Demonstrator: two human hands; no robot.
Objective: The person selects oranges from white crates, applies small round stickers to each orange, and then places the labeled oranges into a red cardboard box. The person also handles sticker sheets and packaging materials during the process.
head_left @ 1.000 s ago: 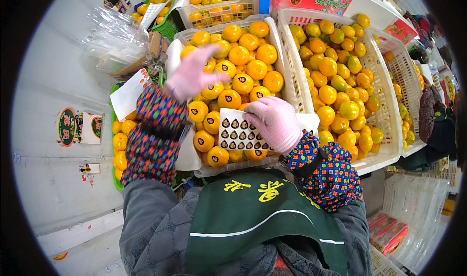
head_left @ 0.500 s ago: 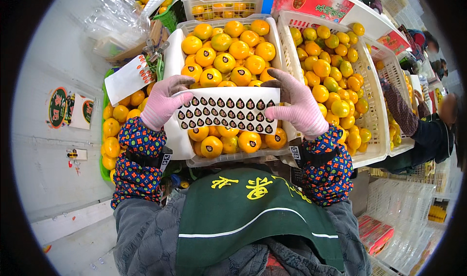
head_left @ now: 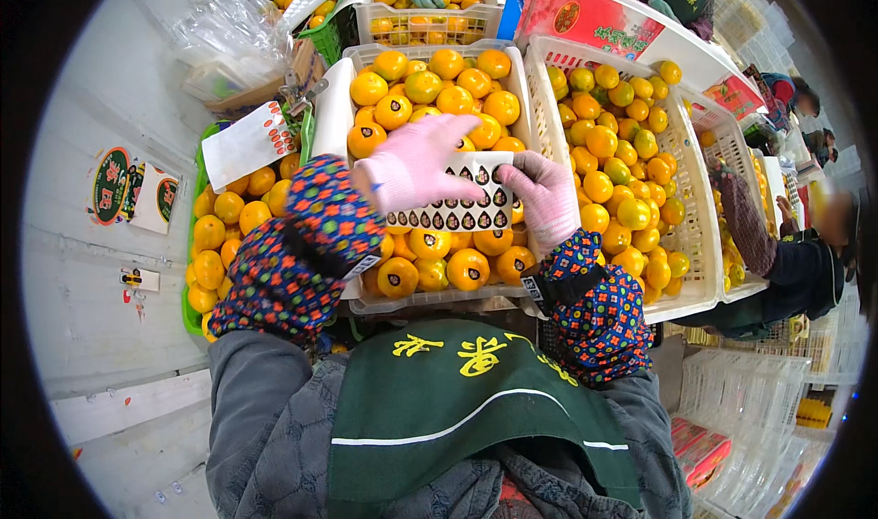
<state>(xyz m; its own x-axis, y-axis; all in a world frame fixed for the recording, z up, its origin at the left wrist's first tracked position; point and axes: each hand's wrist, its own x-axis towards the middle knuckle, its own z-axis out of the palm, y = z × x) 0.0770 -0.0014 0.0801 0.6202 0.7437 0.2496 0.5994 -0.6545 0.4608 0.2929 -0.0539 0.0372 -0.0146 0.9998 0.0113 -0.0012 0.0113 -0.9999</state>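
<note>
A white sheet of black drop-shaped stickers (head_left: 448, 217) is held above a crate of mandarins. My right hand (head_left: 546, 201), in a pink glove, pinches its right end between thumb and fingers. Over the upper left of the sheet reaches my left hand (head_left: 416, 164), also gloved in pink, its thumb and fingers spread apart; it covers part of the stickers. I cannot tell whether a sticker clings to its fingertips. Below lie orange mandarins (head_left: 397, 278), several bearing a dark sticker, in a pale plastic crate (head_left: 402, 305).
To the right stands a white crate (head_left: 690, 245) of unstickered mandarins. A green crate (head_left: 195, 313) at the left holds more fruit, with a white sticker sheet (head_left: 240, 149) on top. Co-workers are near the back crate (head_left: 476, 27) and at the far right (head_left: 777, 277).
My left hand has let go of the sheet's left end and swung right across it, its fingers spreading. My right hand keeps its grip and has shifted slightly left.
</note>
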